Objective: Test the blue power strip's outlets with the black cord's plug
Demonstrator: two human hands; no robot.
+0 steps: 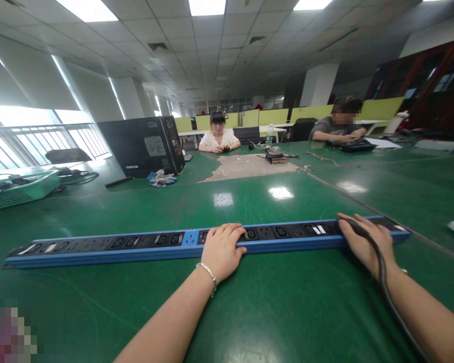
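Observation:
A long power strip (144,256) with a blue metal body and a black socket face lies across the green table in front of me. It has several sockets along it, one in a blue block. My left hand (224,249) rests over the strip near its middle, fingers across the top and thumb along the near edge. Towards the strip's right end is my right hand (369,244), closed around a black power cord (380,267). That cord runs back over my wrist to the bottom edge. Whether its end sits in a socket is hidden.
At the back left stand a black computer case (139,146), gloves (161,178) and a green basket (26,189) with cables. Further off, one person (218,138) sits opposite and another (336,126) at right. A bottle (269,136) and a round dark device (274,153) are between them.

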